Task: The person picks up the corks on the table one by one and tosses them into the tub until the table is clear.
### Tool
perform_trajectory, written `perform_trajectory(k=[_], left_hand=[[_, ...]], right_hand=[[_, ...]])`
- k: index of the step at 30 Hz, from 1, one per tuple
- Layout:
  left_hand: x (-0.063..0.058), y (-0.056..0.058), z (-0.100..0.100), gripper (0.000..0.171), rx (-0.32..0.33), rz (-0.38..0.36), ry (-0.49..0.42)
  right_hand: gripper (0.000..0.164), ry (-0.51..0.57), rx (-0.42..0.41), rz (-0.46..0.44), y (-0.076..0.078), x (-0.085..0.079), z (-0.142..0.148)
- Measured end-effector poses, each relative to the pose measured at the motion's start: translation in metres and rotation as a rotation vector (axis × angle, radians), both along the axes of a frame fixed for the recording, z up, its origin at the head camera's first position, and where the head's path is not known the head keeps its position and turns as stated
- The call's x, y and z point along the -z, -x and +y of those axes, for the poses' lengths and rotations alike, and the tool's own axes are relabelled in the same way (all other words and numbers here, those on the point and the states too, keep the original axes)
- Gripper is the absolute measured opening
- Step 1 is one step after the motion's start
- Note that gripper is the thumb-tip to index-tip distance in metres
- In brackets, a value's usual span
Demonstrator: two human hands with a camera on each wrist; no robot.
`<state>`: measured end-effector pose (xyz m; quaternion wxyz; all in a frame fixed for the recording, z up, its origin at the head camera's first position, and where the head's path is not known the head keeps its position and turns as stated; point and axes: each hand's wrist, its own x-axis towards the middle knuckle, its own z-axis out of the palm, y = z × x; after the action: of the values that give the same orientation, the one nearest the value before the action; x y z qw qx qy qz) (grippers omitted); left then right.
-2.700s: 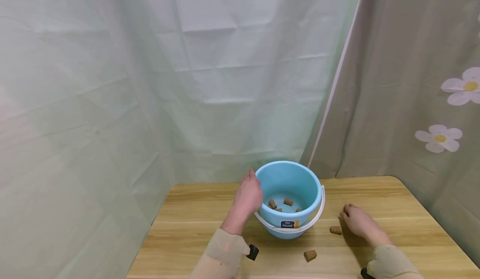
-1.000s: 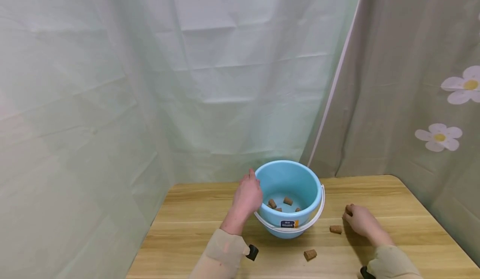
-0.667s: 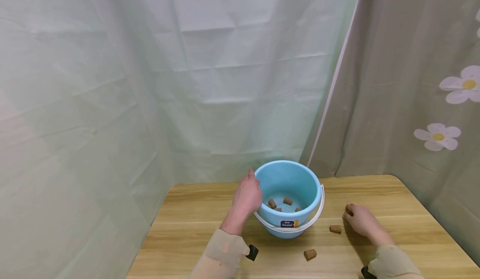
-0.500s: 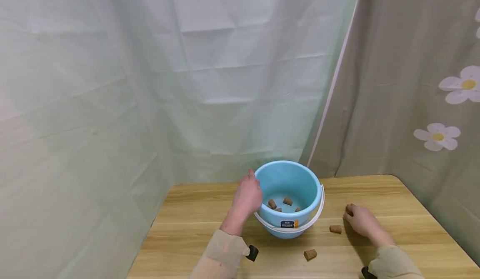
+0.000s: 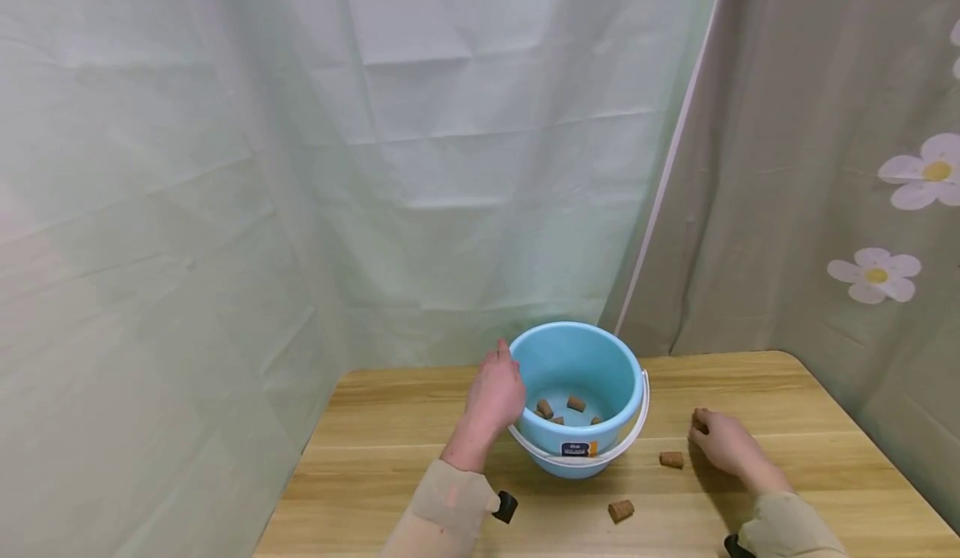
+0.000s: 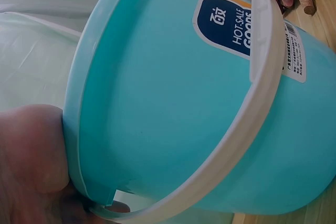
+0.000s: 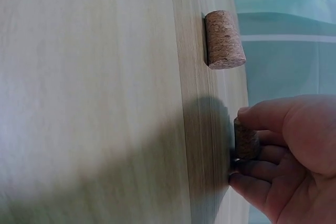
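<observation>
A light blue bucket (image 5: 576, 375) with a white handle stands on the wooden table, several cork stoppers lying on its floor. My left hand (image 5: 497, 387) grips its left rim, and part of the fingers is hidden behind the wall in the left wrist view. To the bucket's right, low over the tabletop, my right hand (image 5: 723, 443) pinches a cork stopper (image 7: 245, 140) between thumb and fingers. Beside that hand lies another cork stopper (image 7: 224, 40) on its side. A further cork stopper (image 5: 621, 510) rests nearer the front of the table.
The wooden table (image 5: 360, 458) has rounded back corners. Pale curtains (image 5: 465, 166) hang right behind it, with a grey flowered curtain (image 5: 780, 208) on the right. The bucket's white handle (image 5: 637, 425) hangs down toward the front.
My right hand has shifted slightly to the right, away from the loose cork stopper beside it. The left hand, the bucket and the loose cork stoppers have stayed in place.
</observation>
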<state>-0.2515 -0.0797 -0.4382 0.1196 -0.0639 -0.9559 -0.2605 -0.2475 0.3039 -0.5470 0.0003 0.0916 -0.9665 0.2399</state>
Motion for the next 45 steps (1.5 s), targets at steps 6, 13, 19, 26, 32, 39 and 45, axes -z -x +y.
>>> perform_trajectory(k=[6,13,19,26,32,39,45], left_hand=[[-0.001,0.001,0.0,0.054,0.002,0.007,0.019],[-0.002,0.001,0.001,0.054,-0.001,-0.005,0.01],[-0.001,-0.001,0.001,0.057,-0.003,-0.033,0.0],[-0.001,-0.001,0.001,0.058,0.005,-0.038,-0.005],[-0.003,-0.001,0.0,0.058,0.01,-0.032,-0.011],[-0.002,-0.001,0.0,0.057,0.013,-0.015,-0.002],[-0.001,-0.001,0.0,0.058,0.016,-0.023,-0.007]], right_hand=[[0.043,0.009,0.002,0.001,0.0,-0.001,0.001],[0.047,0.035,0.009,0.001,-0.001,-0.001,0.002],[0.048,0.045,0.007,-0.003,-0.001,0.001,0.004],[0.051,0.064,0.023,-0.007,-0.003,0.002,0.005],[0.053,0.099,0.028,0.006,-0.005,-0.005,0.001],[0.055,0.126,0.027,0.033,-0.009,-0.015,-0.006],[0.056,0.139,0.029,0.076,-0.01,-0.024,-0.016]])
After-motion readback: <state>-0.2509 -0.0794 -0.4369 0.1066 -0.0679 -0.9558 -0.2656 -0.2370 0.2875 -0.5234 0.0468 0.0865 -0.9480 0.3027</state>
